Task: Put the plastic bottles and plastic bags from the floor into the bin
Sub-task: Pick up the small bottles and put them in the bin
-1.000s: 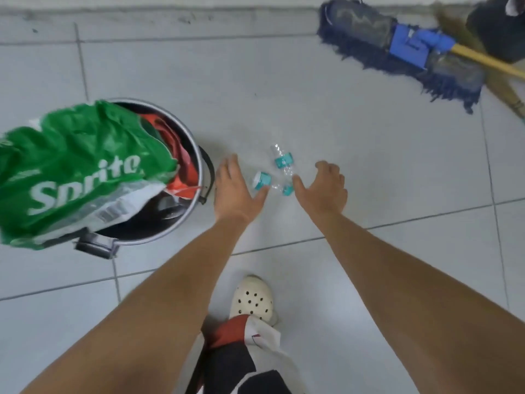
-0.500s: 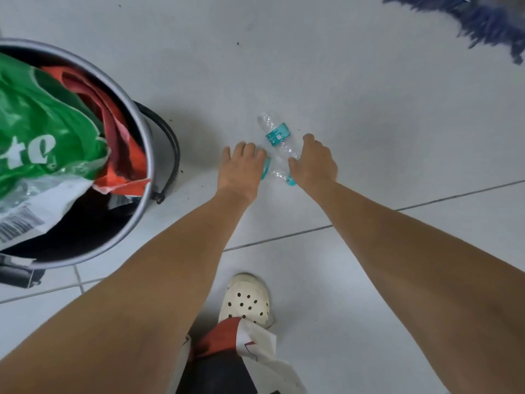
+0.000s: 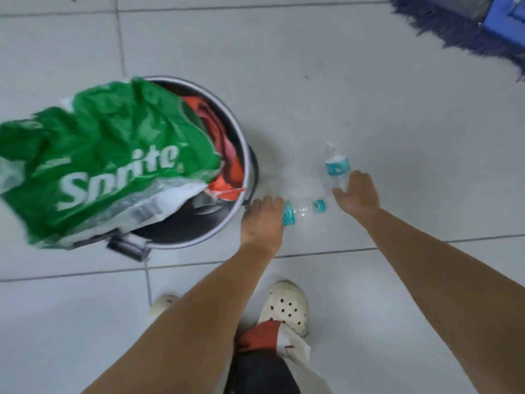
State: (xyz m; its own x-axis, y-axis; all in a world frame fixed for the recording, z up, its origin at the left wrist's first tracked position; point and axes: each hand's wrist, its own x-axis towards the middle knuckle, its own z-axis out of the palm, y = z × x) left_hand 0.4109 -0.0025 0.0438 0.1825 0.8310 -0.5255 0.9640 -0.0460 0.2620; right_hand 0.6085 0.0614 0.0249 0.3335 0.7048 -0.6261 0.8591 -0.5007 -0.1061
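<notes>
Two small clear plastic bottles with teal labels are in my hands just above the white tiled floor. My left hand (image 3: 262, 220) grips one bottle (image 3: 302, 210) by its labelled body, its teal cap pointing right. My right hand (image 3: 359, 191) holds the second bottle (image 3: 335, 164), which points away from me. The round metal bin (image 3: 247, 166) stands just left of my left hand. A green Sprite plastic bag (image 3: 108, 157) and a red-orange bag (image 3: 227, 157) fill it and spill over its rim.
A dark blue dust mop (image 3: 460, 27) lies on the floor at the top right. My feet in cream perforated clogs (image 3: 285, 307) stand on the tiles below my arms. The bin's black pedal (image 3: 127, 247) juts out at its near side.
Both hands have closed on the bottles and drawn them apart. The left hand with its bottle has moved toward the bin. The view has pulled back, showing the whole bin again.
</notes>
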